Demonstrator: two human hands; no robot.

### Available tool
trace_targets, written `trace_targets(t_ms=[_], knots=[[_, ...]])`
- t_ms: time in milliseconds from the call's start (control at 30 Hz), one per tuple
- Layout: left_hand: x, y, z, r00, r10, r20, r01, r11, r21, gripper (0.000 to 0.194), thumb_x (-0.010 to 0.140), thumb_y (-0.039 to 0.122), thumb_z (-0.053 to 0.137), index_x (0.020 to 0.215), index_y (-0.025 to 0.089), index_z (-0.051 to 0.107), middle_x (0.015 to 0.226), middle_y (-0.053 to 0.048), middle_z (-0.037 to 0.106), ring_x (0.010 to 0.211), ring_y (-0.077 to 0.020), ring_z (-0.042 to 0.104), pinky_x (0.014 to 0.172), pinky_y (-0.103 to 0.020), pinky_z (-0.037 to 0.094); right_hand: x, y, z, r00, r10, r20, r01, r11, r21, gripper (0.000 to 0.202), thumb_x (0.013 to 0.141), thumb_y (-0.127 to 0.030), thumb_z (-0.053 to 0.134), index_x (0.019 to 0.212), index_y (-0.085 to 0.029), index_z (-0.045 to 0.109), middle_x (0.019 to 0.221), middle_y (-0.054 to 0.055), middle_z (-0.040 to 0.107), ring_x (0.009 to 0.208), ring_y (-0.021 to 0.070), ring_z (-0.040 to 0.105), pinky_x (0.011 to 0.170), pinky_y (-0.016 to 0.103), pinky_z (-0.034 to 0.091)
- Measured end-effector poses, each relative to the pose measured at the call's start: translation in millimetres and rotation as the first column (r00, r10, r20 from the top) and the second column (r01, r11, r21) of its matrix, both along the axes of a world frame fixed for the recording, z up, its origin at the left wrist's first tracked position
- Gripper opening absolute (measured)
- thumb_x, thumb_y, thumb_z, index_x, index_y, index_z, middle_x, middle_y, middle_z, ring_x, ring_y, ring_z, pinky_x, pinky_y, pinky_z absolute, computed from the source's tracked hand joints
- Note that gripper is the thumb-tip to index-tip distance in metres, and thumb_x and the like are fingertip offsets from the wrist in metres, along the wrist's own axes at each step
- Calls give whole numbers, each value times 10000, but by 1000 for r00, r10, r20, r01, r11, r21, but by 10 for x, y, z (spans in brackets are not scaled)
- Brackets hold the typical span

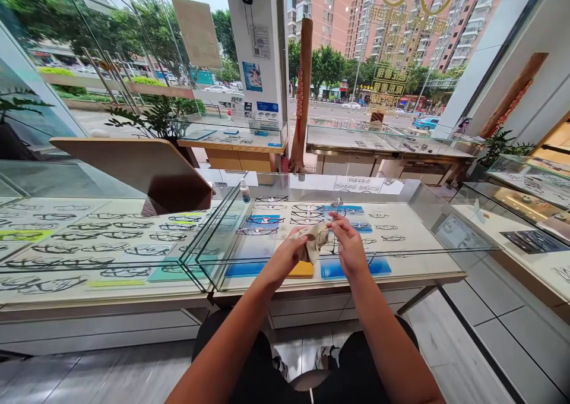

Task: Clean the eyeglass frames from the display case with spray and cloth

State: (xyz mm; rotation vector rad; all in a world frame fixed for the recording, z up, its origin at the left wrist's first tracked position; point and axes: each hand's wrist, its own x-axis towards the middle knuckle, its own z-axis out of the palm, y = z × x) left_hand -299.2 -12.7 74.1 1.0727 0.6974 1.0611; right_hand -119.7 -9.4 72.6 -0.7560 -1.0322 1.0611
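My left hand [288,252] is closed on a beige cloth [315,246], bunched between thumb and fingers. To its right, my right hand [350,245] pinches a pair of thin-framed eyeglasses [337,205]. The cloth lies against the eyeglasses where the two hands meet; which part it covers is hidden by the folds and fingers. Both hands are above the glass display case [418,251]. Rows of spectacle frames lie inside that case beneath them, some on blue cards [356,267].
On the glass top at left stands a small bottle [244,191]. A tilted wood-edged board [138,166] rises over the neighbouring case [102,276], full of spectacle frames. Another glass case [529,232] stands at right. Farther back are a wooden post [303,89] and window displays.
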Motion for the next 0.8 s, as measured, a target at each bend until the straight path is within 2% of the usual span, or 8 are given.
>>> trace_targets(t_ms=[133, 200, 333, 500, 667, 800], knots=[[-10, 43, -35, 991, -75, 108, 77, 997, -10, 486, 773, 401, 707, 1196, 165, 672, 1134, -95, 741, 977, -238, 664, 800, -308, 480, 0, 4, -14, 1000, -22, 2, 22, 1000, 8, 225, 868, -483, 799, 851, -259, 814, 1423, 75, 624, 1471, 314, 450, 1197, 462, 360], [-2, 51, -50, 992, -77, 103, 77, 997, 0, 490, 780, 377, 685, 1223, 168, 679, 1167, -98, 741, 996, -246, 667, 818, -322, 487, -19, 2, -20, 1000, -11, -4, 11, 1000, 13, 234, 864, -491, 803, 850, -258, 815, 1410, 74, 631, 1469, 312, 449, 1204, 458, 353], [24, 32, -27, 1000, -22, -7, 23, 999, 49, 463, 862, 425, 723, 1257, 187, 687, 1212, -100, 736, 1075, -259, 661, 887, -335, 490, -54, -12, -13, 999, 38, -39, -38, 999, 3, 258, 844, -509, 819, 833, -251, 813, 1374, 76, 646, 1446, 309, 468, 1186, 441, 378], [86, -4, -11, 998, -54, -40, 59, 991, 117, 507, 852, 483, 815, 1241, 182, 693, 1177, -113, 734, 1074, -258, 664, 959, -360, 487, -96, -41, 1, 990, 92, -109, -94, 995, -17, 261, 825, -505, 842, 826, -246, 807, 1370, 73, 643, 1408, 301, 500, 1096, 407, 467], [190, -9, -73, 997, -70, 19, 67, 993, 100, 472, 797, 433, 881, 1153, 173, 715, 1050, -77, 723, 964, -210, 652, 886, -324, 495, -180, -88, 17, 980, 130, -154, -139, 989, -54, 272, 825, -503, 841, 804, -236, 797, 1409, 68, 632, 1228, 268, 604, 927, 357, 557], [238, -26, -70, 999, -38, 10, 36, 991, 127, 445, 751, 401, 917, 1063, 166, 704, 888, -29, 672, 803, -157, 603, 749, -275, 479, -236, -113, 9, 968, 154, -196, -166, 985, -46, 252, 833, -477, 837, 806, -231, 790, 1417, 62, 628, 1117, 230, 638, 875, 323, 569]])
